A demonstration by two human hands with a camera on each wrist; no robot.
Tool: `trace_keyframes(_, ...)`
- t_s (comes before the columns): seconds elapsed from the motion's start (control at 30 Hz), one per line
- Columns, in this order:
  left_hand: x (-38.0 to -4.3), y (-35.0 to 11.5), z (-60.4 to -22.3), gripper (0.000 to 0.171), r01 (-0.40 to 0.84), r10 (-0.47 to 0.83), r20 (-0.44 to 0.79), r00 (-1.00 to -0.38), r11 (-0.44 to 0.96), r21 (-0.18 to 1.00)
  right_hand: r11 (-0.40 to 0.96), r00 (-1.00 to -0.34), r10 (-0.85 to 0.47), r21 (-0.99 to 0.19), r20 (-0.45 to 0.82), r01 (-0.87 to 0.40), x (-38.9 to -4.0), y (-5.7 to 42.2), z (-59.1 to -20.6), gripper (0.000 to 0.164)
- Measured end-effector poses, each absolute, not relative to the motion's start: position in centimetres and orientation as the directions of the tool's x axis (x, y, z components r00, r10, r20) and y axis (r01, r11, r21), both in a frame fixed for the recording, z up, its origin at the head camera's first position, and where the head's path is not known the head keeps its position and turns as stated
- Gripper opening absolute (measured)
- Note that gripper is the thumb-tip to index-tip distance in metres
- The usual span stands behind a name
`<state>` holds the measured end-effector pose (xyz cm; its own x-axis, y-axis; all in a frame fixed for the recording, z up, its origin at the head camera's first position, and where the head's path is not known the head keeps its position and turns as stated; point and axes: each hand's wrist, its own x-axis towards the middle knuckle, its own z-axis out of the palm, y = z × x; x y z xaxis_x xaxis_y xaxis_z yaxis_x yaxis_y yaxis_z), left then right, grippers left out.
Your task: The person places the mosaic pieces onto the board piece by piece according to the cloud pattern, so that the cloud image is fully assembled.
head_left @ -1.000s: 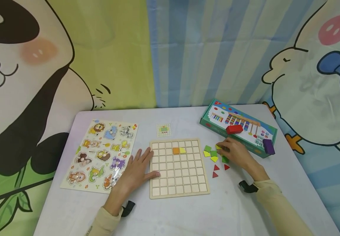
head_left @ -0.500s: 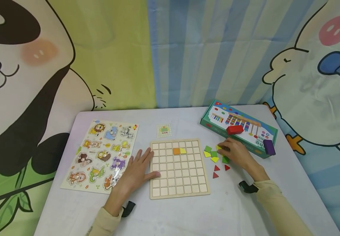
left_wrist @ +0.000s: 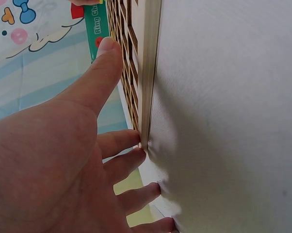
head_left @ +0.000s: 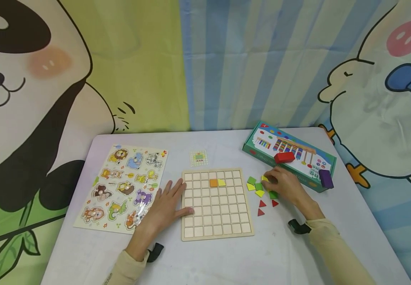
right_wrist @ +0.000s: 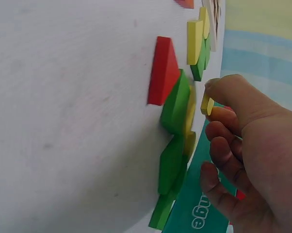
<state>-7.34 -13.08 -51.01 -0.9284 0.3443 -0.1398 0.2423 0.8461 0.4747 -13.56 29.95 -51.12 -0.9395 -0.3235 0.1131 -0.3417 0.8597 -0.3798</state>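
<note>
My right hand [head_left: 284,185] pinches a small yellow tile [right_wrist: 206,103] between thumb and index finger, above the loose pieces right of the board. Under and beside it lie green tiles [head_left: 259,186], yellow tiles [head_left: 259,193] and red triangles [head_left: 262,204]. My left hand [head_left: 166,206] rests at the left edge of the wooden grid board [head_left: 212,211], fingers straight and spread, thumb over the rim. In the left wrist view its fingertips touch the table beside the board's corner. One orange square [head_left: 213,183] and a yellow one [head_left: 221,182] sit side by side in an upper row.
A small pattern card [head_left: 199,158] lies behind the board. To the left is an animal puzzle sheet [head_left: 121,190], partly under my left forearm. A green box [head_left: 262,139] stands at the back right, bearing a red block [head_left: 284,157]; a purple block [head_left: 326,179] leans at its corner.
</note>
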Motion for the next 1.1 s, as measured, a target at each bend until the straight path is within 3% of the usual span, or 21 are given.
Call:
trace_keyframes(0.17, -7.3, -13.1, -51.1, 0.095, 0.244, 0.342, -0.132, -0.930, 0.847, 0.473, 0.807, -0.891, -0.386, -0.379, 0.239, -0.452, -13.7, 28.8, -50.7, 0.025)
trace_keyframes(0.37, -7.3, -13.2, -51.1, 0.095, 0.239, 0.341, -0.138, -0.930, 0.846, 0.477, 0.758, -0.851, -0.448, -0.390, 0.273, -0.524, -14.0, 26.0, -50.4, 0.022)
trace_keyframes(0.77, -7.3, -13.2, -50.9, 0.095, 0.250, 0.349, -0.131, -0.928, 0.843, 0.477, 0.728, -0.832, -0.524, -0.412, 0.183, -0.549, -13.6, 21.1, -50.8, 0.025)
trace_keyframes(1.1, -7.2, -13.2, -50.9, 0.096, 0.248, 0.345, -0.134, -0.929, 0.848, 0.468, 0.720, -0.813, -0.568, -0.401, 0.128, -0.566, -13.0, 20.3, -51.2, 0.023)
